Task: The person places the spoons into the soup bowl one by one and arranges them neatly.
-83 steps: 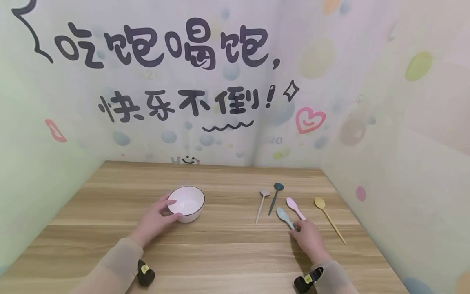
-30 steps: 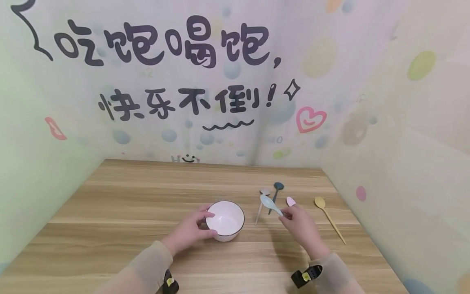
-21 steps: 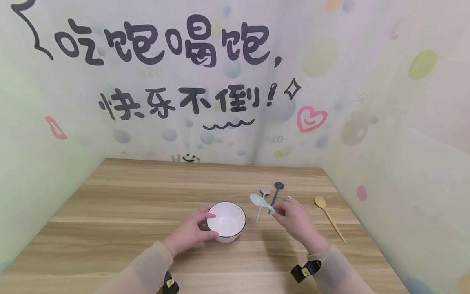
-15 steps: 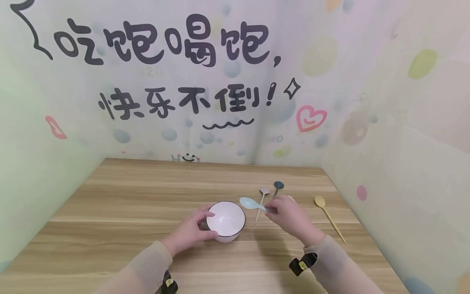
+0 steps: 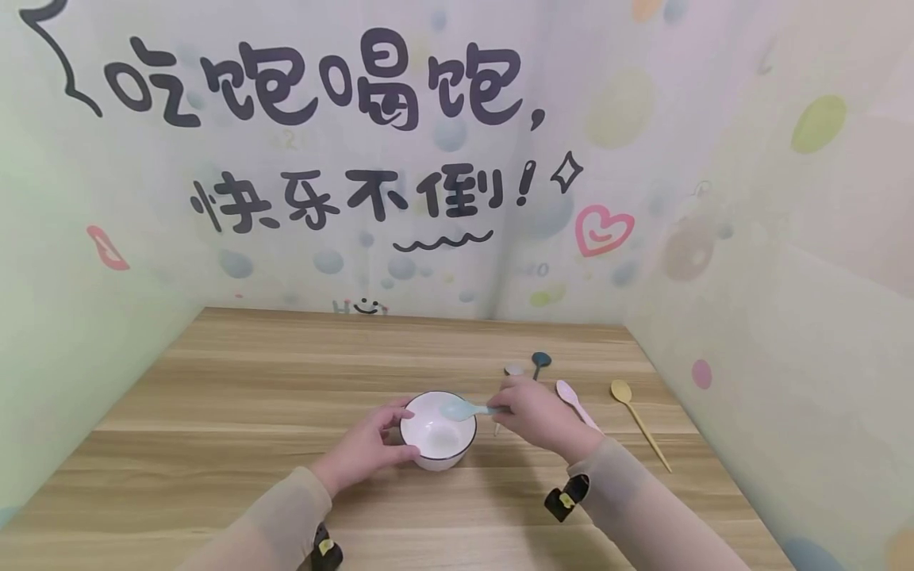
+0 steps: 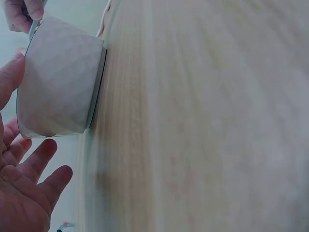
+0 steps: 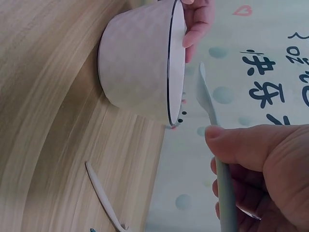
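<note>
A white bowl [image 5: 437, 462] with a dark rim stands upright on the table, its faceted outer wall showing in both wrist views. My left hand [image 5: 367, 444] holds it from the left, thumb and index finger at the rim, while the other fingers spread beside its wall in the left wrist view. My right hand [image 5: 539, 416] pinches the handle of a light blue spoon [image 5: 460, 409]. Its head overlaps the bowl's opening from the right in the head view. In the right wrist view the spoon [image 7: 205, 99] is raised just above the rim, thumb on top of the handle.
Right of the bowl lie a pink spoon [image 5: 575, 403], a long yellow spoon [image 5: 631, 406] and a dark teal spoon [image 5: 541, 359]. A grey spoon [image 5: 513, 369] is partly hidden behind my right hand. A printed wall [image 5: 428, 285] closes off the table's back edge.
My right hand has lifted the light blue spoon and carried it left to over the bowl. Earlier, my left hand slid the bowl to the right; it now stays in place.
</note>
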`<state>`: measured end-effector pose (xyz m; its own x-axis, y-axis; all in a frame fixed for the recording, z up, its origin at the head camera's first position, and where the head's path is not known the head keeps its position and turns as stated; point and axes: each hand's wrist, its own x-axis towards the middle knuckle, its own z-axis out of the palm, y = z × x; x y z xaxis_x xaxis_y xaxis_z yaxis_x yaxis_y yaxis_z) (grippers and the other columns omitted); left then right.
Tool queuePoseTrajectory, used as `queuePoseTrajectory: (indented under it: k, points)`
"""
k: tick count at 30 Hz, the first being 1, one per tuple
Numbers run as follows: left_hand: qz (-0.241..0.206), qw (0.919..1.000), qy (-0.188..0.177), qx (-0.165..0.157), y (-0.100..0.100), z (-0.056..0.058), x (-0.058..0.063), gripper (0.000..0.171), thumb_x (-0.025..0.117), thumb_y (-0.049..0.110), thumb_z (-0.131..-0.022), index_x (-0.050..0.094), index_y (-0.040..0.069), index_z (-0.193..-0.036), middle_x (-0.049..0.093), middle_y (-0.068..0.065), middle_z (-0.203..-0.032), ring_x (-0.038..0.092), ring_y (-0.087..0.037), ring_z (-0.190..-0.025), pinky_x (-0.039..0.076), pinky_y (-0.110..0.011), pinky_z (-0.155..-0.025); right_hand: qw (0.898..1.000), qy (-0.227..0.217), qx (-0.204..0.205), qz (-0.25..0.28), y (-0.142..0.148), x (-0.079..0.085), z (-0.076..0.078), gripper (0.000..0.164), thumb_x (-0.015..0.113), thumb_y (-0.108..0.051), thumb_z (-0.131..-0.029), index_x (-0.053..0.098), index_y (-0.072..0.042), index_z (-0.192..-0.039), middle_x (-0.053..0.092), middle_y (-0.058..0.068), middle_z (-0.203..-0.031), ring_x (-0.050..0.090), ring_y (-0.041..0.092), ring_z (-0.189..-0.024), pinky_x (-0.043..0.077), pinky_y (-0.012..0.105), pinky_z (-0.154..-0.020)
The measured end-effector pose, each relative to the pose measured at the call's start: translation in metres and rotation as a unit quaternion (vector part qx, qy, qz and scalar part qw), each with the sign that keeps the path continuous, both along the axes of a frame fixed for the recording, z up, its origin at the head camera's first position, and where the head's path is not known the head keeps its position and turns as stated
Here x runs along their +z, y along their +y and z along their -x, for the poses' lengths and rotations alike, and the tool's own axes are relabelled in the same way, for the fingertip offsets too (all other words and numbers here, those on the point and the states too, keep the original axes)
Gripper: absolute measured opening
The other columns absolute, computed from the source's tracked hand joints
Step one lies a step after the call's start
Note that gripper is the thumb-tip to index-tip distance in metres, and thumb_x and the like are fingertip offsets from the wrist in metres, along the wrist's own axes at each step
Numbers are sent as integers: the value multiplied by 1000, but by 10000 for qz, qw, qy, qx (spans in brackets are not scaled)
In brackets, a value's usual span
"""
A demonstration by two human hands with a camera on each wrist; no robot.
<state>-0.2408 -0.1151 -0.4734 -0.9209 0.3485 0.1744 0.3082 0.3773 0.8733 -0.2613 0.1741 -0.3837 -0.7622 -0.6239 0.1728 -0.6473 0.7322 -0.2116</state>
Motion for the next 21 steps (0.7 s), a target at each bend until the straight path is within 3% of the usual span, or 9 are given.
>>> queuePoseTrajectory:
  k: [21]
  points:
    - [-9,10000,-54,-17,0,2,0,43,82,28,-76,61,12,-110,39,-10,-150,53,-30,-120,41,-53,-100,9966,208,641,-482,-13,0,6,8,72,-12,-86,76,-13,-93,49,-10,-76,45,7,-70,44,22,-64]
